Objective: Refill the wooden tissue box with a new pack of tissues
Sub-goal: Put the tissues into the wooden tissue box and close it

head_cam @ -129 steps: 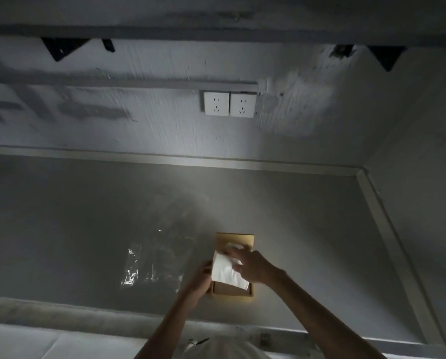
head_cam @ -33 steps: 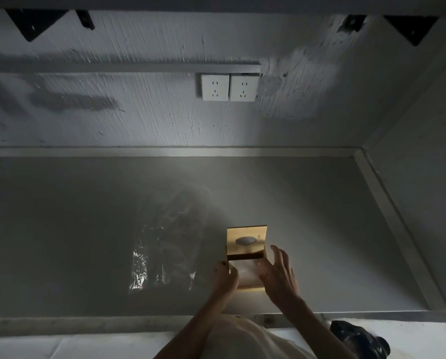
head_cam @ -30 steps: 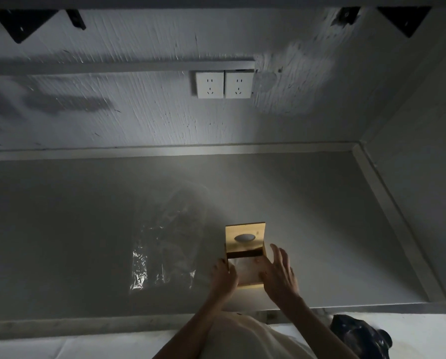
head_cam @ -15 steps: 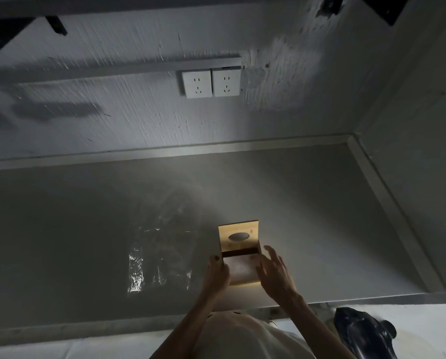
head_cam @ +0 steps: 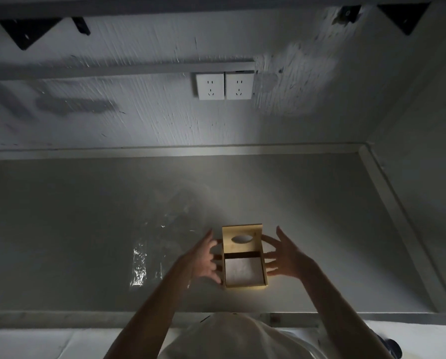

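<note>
Low in the frame's centre, the wooden tissue box (head_cam: 244, 257) sits on the grey counter (head_cam: 74, 229), lid (head_cam: 242, 239) raised, white tissues (head_cam: 243, 270) inside, left hand (head_cam: 203, 260) and right hand (head_cam: 288, 259) flanking it with fingers spread wide, crinkled clear wrapper (head_cam: 149, 255) left, twin wall sockets (head_cam: 224, 86) above.

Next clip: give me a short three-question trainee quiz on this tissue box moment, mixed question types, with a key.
1. True or false: the hinged lid with the oval slot of the light wooden tissue box stands open.
2. What lies inside the box? A) nothing B) white tissues C) a sponge
3. Which side of the box is the crumpled clear plastic wrapper on, the left hand side or the right hand side?

Key: 1 true. 2 B. 3 the left hand side; it lies on the grey countertop, apart from the box.
</note>
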A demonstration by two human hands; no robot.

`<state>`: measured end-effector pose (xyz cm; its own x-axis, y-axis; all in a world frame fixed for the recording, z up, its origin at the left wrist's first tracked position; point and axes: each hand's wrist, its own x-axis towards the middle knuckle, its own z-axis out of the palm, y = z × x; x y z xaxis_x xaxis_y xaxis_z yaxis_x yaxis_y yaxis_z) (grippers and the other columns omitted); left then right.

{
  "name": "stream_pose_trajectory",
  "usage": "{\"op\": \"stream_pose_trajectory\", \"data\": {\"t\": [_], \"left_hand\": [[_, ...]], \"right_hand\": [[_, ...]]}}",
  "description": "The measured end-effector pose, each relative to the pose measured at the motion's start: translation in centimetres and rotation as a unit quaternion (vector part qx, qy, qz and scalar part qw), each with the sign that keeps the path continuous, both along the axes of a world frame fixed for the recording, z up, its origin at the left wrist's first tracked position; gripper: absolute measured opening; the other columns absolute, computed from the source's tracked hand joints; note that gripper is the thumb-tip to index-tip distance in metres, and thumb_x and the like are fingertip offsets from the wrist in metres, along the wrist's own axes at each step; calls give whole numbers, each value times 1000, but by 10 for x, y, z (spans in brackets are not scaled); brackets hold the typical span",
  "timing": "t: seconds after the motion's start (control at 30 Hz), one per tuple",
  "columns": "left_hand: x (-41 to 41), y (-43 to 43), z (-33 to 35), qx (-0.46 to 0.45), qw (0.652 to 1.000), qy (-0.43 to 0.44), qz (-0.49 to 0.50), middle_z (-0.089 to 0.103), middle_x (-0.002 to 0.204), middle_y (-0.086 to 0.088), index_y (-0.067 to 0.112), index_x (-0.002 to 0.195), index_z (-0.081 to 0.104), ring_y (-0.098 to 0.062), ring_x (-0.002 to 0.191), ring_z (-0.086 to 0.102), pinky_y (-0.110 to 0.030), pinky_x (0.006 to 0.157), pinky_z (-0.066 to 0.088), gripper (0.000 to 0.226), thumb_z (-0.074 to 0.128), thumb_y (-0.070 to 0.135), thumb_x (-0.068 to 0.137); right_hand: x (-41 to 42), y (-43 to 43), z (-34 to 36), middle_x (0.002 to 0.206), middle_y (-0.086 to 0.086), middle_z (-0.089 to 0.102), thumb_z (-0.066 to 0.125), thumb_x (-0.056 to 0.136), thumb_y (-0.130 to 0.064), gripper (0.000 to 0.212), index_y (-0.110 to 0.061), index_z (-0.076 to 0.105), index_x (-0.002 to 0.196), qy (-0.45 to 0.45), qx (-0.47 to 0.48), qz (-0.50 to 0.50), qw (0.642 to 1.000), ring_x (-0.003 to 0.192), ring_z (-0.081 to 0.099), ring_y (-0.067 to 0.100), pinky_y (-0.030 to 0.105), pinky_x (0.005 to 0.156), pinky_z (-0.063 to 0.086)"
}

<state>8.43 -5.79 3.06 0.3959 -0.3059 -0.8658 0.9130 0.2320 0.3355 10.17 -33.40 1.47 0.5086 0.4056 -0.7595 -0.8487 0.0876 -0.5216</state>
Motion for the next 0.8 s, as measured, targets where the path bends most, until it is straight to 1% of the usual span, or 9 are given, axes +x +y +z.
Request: {"op": "stream_pose_trajectory", "data": {"t": [0.1,0.17,0.27,0.33,0.43,0.53,0.67,0.73,0.8], "left_hand": [[5,-9,5,19,1000,1,-19,-2,161,-18,32,151,18,-51,143,9,-78,98,24,93,63,65,77],[1,-9,3,21,999,-11,-22,11,158,-19,28,148,25,-49,141,20,-77,99,25,87,71,50,78],[-10,-9,0,0,998,-49,-25,38,143,-16,28,135,43,-42,119,47,-76,96,33,55,64,19,85],[-19,-9,-8,35,998,-57,-13,47,136,-13,34,138,37,-35,112,53,-70,85,46,57,56,7,91],[-31,-14,-17,100,992,-77,-31,51,138,-14,26,143,35,-31,114,57,-63,81,54,65,60,2,89],[-37,-24,-16,174,972,-140,-75,60,123,-11,15,130,52,-30,112,60,-59,87,53,39,56,4,93],[-44,-32,-16,232,946,-215,-79,63,90,-4,13,110,64,-23,87,61,-42,76,54,24,51,6,92],[-49,-35,-18,238,940,-236,-70,63,85,-1,16,101,65,-21,82,59,-36,73,50,19,52,8,91],[-57,-42,-20,242,935,-255,-51,61,84,1,23,92,62,-17,79,57,-32,71,46,11,58,17,84]], "right_hand": [[4,5,1,131,23,59,29,85,-79,72,-30,57,129,-10,-15,29,999,118,57,47,58,91,50],[0,7,2,127,23,61,36,88,-74,65,-26,60,127,-33,-38,40,998,113,61,45,53,87,54],[-10,5,0,117,19,67,63,87,-54,51,-16,66,121,-63,-43,26,997,102,67,37,49,83,57],[-19,4,-7,115,15,68,77,81,-30,40,-16,69,118,-95,-21,17,995,100,68,33,50,86,55],[-31,18,-13,120,11,66,64,89,-3,39,-23,64,122,-177,-103,16,979,110,64,32,43,85,59],[-41,38,-19,127,17,60,57,87,15,49,-24,58,117,-278,-181,-14,943,109,63,31,26,69,60],[-51,42,-27,114,5,64,60,90,7,57,-37,47,124,-305,-233,-38,923,97,69,21,33,63,62],[-55,39,-37,108,-1,66,61,91,1,63,-35,39,137,-289,-244,-41,925,87,69,11,30,63,61],[-61,39,-48,104,0,69,60,93,-4,57,-30,41,141,-273,-282,-39,919,83,68,14,28,66,57]]}}
